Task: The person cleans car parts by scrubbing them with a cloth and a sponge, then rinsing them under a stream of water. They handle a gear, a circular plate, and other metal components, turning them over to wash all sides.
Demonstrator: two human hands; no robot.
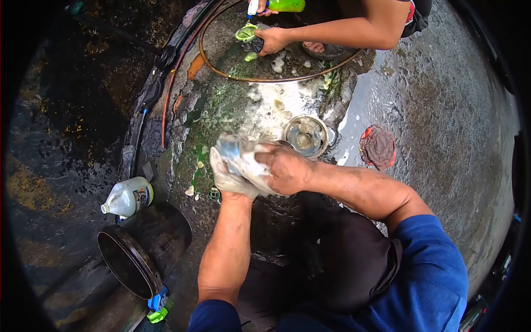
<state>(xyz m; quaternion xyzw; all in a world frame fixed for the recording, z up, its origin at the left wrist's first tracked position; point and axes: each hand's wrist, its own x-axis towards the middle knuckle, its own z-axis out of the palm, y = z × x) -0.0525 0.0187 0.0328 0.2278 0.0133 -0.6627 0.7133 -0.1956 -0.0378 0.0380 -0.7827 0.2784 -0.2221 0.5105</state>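
Whitish lather coats my left hand, which is closed round a shiny grey-blue part; motion blur hides its exact kind. Pressed against it from the right is my right hand, its fingers curled; a white, soapy mass lies between the hands, and I cannot make out what this hand grips. Just beyond my right hand sits a round metal container holding cloudy liquid and several roundish pieces. White foam spreads over the wet ground ahead of both hands.
Another person's hand holds a green-rimmed part; their other hand has a green spray bottle. A hose curves across the ground. Left are a white jug and tipped black bucket; right, a crumpled brownish cloth.
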